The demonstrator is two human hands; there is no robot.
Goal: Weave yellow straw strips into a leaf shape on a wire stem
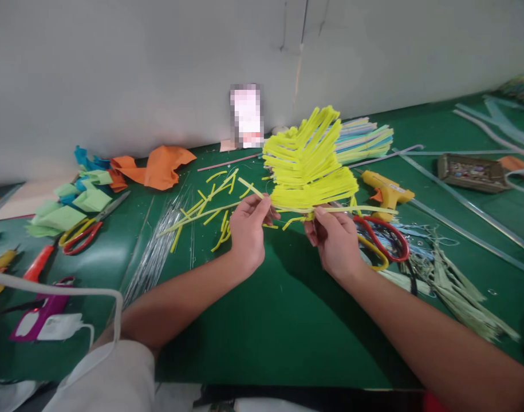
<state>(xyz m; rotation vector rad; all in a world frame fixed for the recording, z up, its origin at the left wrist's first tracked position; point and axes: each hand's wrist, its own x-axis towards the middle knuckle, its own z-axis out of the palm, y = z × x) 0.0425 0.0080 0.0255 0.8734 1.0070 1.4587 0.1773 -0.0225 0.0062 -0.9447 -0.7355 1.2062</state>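
Note:
Between my two hands stretches a long pale-yellow pipe cleaner (201,219). My left hand (251,230) pinches it between thumb and fingers, with a short end poking up past the thumb. My right hand (335,233) is closed on it too, and its other end runs out to the right. Right behind both hands stands a leaf shape made of bright yellow pipe cleaners (307,163), its rows fanning from a middle line. The leaf's lower edge meets the strip near my fingers; whether my right fingers grip the leaf as well is hidden.
Cut yellow pieces (222,220) and thin silver wires (156,246) lie to the left, with scissors (90,226) beyond. On the right are red-and-yellow-handled scissors (390,237), a yellow glue gun (386,191) and a small tray (472,171). A phone (247,114) leans on the wall.

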